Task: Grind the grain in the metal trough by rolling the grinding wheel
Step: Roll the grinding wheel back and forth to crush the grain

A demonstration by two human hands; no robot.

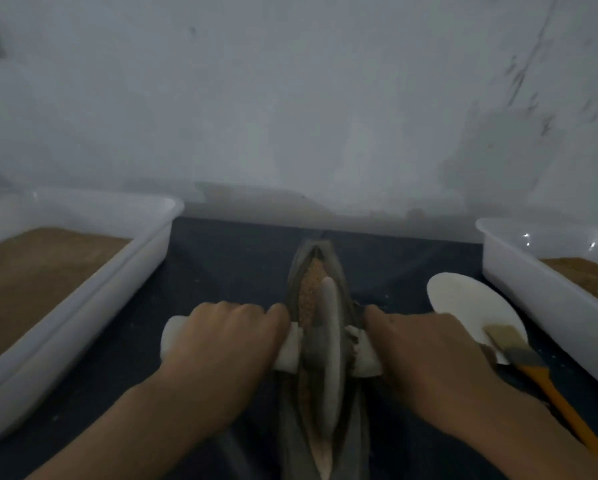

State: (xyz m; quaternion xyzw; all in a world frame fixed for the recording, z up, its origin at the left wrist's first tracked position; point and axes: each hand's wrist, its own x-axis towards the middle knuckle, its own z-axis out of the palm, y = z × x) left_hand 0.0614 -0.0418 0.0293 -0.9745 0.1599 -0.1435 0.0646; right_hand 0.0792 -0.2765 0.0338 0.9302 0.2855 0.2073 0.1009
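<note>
**Both hands on the axle, wheel standing in the trough**

The grinding wheel point(329, 355) stands on edge in the groove of the metal trough point(354, 420), a narrow boat-shaped vessel lying lengthwise on the dark cloth point(228, 265) straight ahead of the person. Brown grain point(309, 292) fills the groove ahead of the wheel and along its left face. A pale axle point(290, 351) runs through the wheel's centre and sticks out on both sides, so the wheel sits between the two hands.

The left hand point(218, 337) lies over the left handle, fingers curled down around it, with the handle's end showing beyond the knuckles. The right hand point(425, 344) covers the right handle in the same way, its fingers wrapped over the top, just beside the trough's rim.

Near the right hand lies a white plate point(464, 299), and a brush point(519, 348) with an orange handle rests across its near edge. A white tray point(135, 268) holding brown powder sits to the left, and another white tray point(519, 271) sits to the right.
</note>
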